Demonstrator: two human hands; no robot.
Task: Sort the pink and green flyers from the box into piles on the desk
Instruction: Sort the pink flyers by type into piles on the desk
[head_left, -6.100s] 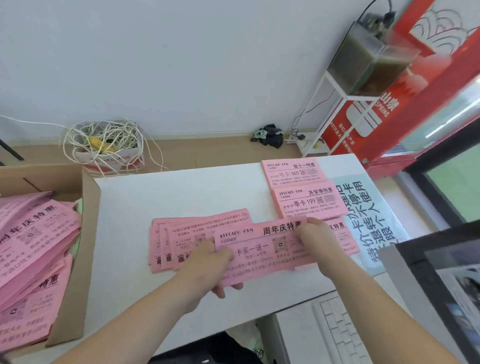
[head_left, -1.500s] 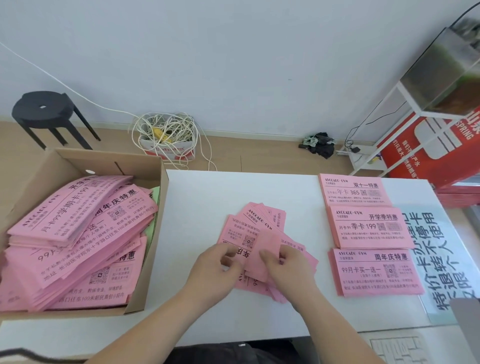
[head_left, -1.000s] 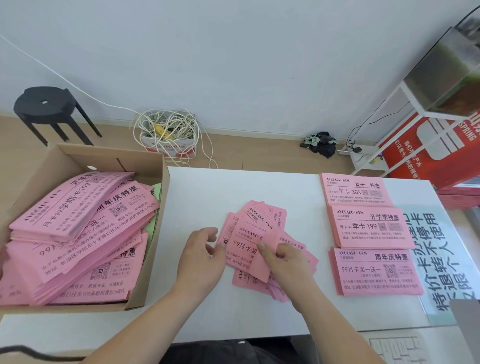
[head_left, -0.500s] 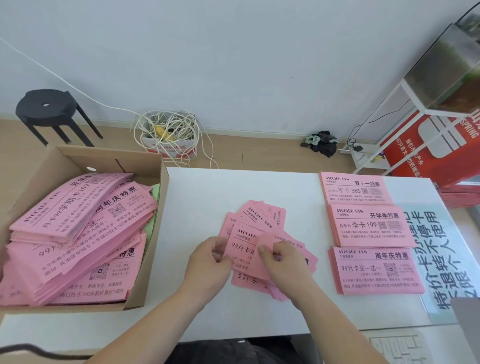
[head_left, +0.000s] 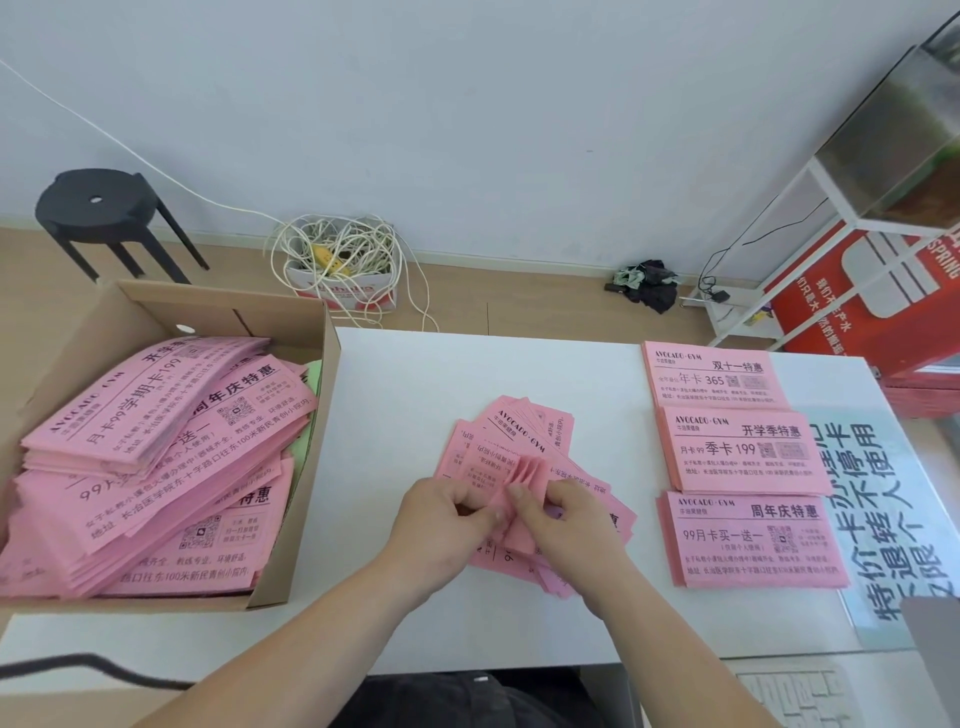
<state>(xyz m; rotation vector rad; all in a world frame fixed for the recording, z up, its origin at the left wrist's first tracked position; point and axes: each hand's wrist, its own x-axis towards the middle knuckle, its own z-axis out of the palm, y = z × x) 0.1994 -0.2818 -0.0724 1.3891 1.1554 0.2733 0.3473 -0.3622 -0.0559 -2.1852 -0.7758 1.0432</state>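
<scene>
White bench ahead of me, cardboard box at its left edge heaped with pink flyers, a green edge peeking out. Three sorted piles line the right. Centre: a loose fan under my left hand and right hand, both sets of fingers curled, pinching its sheets. Best move, I reckon: peel one sheet free, read its headline, match it to a pile.

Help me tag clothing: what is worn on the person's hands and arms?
Nothing visible: the left hand and right hand are ungloved, with no rings, watch or bands showing. The left forearm and right forearm are sleeveless.
</scene>
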